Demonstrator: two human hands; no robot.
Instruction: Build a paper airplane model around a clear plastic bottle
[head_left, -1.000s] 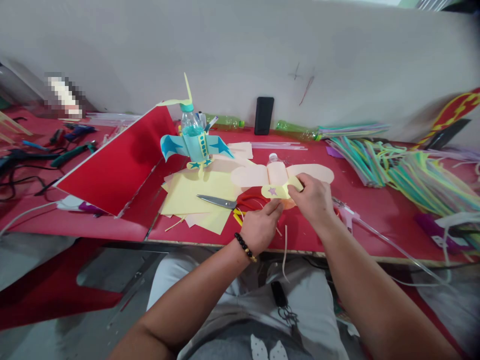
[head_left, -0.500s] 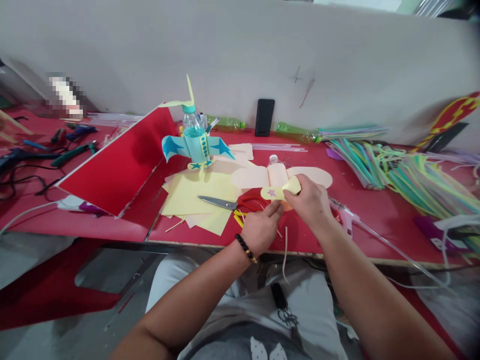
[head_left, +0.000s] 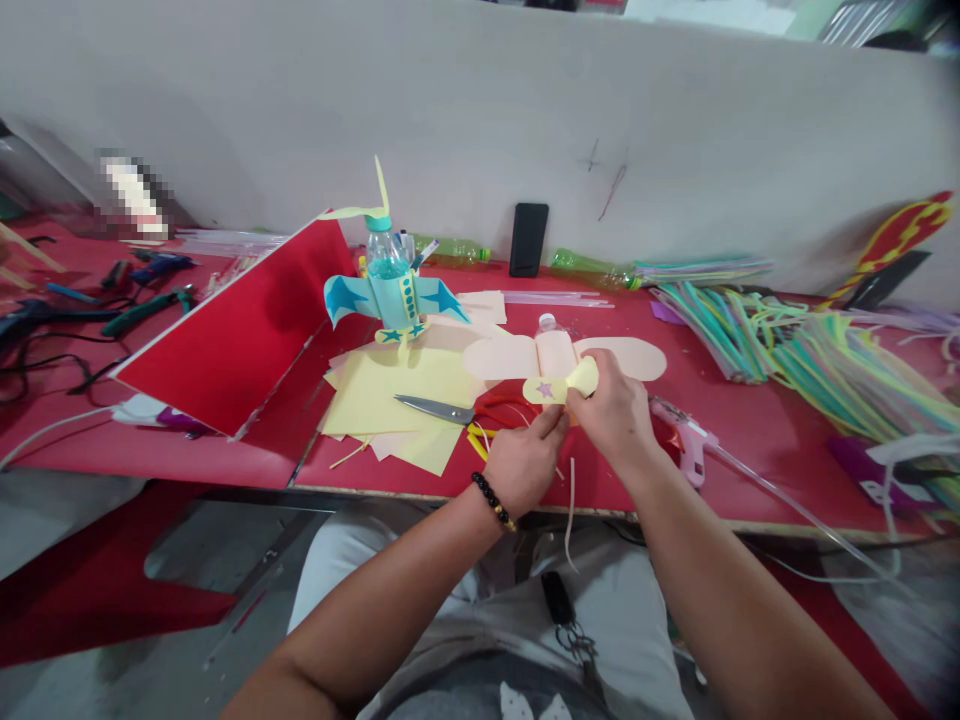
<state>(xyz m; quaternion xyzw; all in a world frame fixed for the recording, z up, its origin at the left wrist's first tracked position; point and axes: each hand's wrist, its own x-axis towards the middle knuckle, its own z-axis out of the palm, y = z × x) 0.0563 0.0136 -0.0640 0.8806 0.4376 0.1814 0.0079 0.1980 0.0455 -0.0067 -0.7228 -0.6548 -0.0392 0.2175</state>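
Observation:
A small plastic bottle wrapped in peach paper with two peach wings point(head_left: 555, 352) lies on the red table point(head_left: 750, 430). At its near end sits a yellow paper piece with a purple star point(head_left: 559, 385). My right hand point(head_left: 611, 410) pinches the curled right side of that yellow piece. My left hand point(head_left: 525, 462), with a black bead bracelet at the wrist, is closed just below it, fingertips touching the yellow piece's lower edge. What else the left fingers hold is hidden.
A finished blue bottle plane point(head_left: 390, 285) stands behind yellow paper sheets point(head_left: 375, 390) and scissors point(head_left: 442, 407). A red board point(head_left: 240, 325) leans at the left. A pink glue gun point(head_left: 686, 440), coloured straws point(head_left: 810, 345), a black phone point(head_left: 529, 238) and tools point(head_left: 142, 305) lie around.
My right hand has drawn slightly left and curled the yellow piece's right side up more. My left hand has barely moved.

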